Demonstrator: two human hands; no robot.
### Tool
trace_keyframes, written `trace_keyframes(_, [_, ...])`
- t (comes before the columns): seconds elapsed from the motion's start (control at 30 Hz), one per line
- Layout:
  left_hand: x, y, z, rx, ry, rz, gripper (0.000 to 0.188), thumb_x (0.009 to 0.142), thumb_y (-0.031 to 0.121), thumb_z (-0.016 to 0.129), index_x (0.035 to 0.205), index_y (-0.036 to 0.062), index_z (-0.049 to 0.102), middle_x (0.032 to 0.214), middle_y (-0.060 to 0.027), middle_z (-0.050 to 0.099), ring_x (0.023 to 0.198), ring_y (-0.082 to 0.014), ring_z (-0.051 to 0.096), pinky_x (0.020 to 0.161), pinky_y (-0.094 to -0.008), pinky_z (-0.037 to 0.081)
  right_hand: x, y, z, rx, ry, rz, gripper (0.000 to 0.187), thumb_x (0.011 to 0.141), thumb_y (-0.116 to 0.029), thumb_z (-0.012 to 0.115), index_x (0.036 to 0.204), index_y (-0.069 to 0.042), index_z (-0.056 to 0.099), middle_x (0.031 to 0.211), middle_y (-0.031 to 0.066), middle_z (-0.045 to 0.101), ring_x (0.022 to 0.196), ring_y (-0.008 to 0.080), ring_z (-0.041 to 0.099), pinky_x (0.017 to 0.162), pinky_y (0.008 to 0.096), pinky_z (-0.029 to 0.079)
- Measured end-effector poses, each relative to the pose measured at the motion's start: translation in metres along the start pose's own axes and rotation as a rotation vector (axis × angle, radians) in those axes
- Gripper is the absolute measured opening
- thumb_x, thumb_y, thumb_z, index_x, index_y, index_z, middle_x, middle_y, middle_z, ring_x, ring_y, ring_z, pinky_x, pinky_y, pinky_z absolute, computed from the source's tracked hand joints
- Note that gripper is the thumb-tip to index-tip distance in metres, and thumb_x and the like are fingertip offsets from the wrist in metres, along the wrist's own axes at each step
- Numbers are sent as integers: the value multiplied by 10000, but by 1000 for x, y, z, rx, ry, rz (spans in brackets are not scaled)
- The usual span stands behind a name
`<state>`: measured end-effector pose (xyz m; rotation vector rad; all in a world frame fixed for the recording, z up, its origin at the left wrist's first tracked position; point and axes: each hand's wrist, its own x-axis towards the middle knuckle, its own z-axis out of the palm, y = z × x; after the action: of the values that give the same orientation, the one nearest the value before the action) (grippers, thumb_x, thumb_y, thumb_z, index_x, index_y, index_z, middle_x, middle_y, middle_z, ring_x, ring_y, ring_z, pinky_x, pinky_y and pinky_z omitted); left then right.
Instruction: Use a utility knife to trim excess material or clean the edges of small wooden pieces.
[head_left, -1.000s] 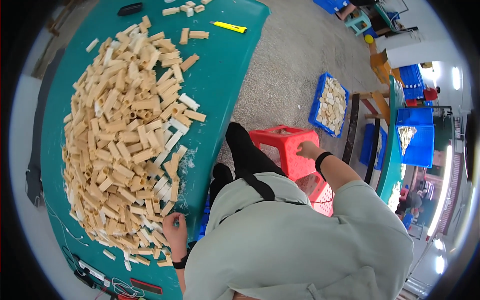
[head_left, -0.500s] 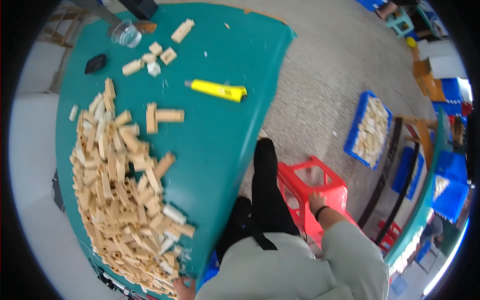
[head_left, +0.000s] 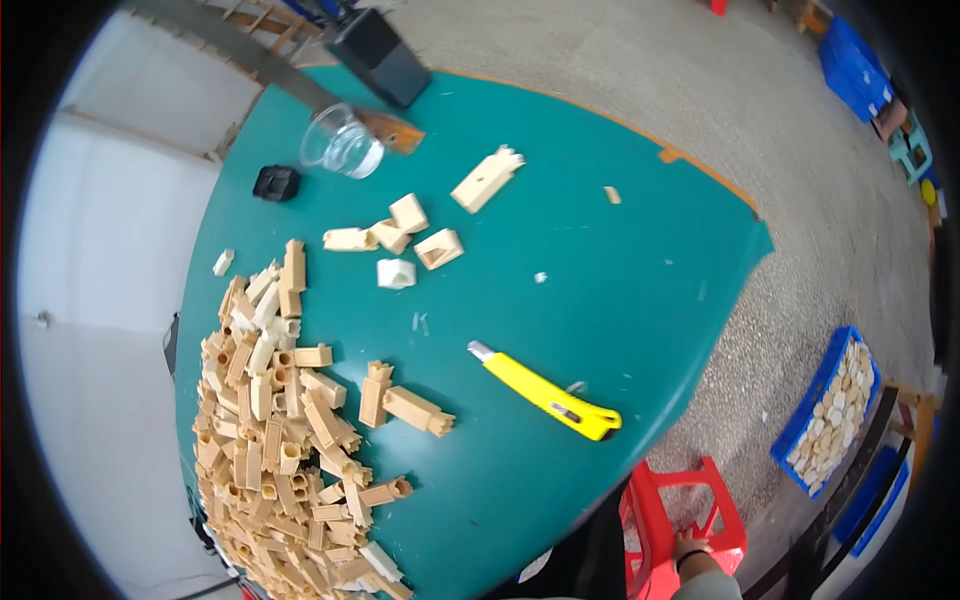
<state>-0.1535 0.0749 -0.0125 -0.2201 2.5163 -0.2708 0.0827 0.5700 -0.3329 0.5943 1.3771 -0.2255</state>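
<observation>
The person's right hand (head_left: pixel 690 546), with a black band (head_left: pixel 692 557) at the wrist and a pale green sleeve (head_left: pixel 710 588) behind it, is at a red plastic stool (head_left: pixel 657 540), apparently touching it; whether the fingers are clenched around its edge or loose cannot be told. The left hand is out of view, its state unknown. The stool stands on the speckled grey floor (head_left: pixel 745 375), just beside a green-topped table (head_left: pixel 540 300). On that table a yellow utility knife (head_left: pixel 545 393) with a metal tip lies near the edge facing the stool. Farther left spreads a heap of beige hollow blocks (head_left: pixel 270 480), and a clear plastic cup (head_left: pixel 345 142) stands beyond.
</observation>
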Motion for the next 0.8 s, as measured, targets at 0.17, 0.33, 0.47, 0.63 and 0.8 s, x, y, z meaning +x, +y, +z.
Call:
trace_keyframes(0.17, [-11,-27,13,-7,-187,-66,558,610,340,708,1061,92,494,1099,-188,440,1033,-366,397,871,-436,338,18,51,32,-62,1,-55,655,779,-346,519,1337,-234,194,1378,48,110,1181,452,205,845,594,334])
trace_keyframes(0.33, [-55,-63,26,-24,-382,-166,669,602,407,723,1144,98,482,1184,-210,414,1096,-381,372,916,-447,323,-40,-47,-36,-172,-6,-131,629,765,-337,531,1306,-216,233,1314,54,164,1118,430,245,805,574,349])
trace_keyframes(0.47, [-89,-83,66,-129,-187,-60,653,586,378,747,1114,80,505,1130,-209,439,1039,-394,400,874,-458,349,-41,-52,-57,-247,1,-193,609,754,-331,541,1280,-202,263,1263,59,207,1069,413,277,774,558,361])
trace_keyframes(0.63, [-77,-87,70,-200,-8,75,644,574,366,758,1094,77,512,1125,-207,438,1019,-396,411,858,-457,362,-41,-47,-44,-190,-7,-227,584,740,-322,553,1249,-185,302,1199,65,261,1006,392,317,734,538,376])
trace_keyframes(0.8, [-87,-67,54,-248,65,50,571,585,360,743,1041,82,544,1092,-193,470,1038,-375,410,863,-465,349,-44,-54,-8,-27,-12,-254,559,726,-314,565,1217,-168,340,1135,72,316,944,370,357,695,518,391])
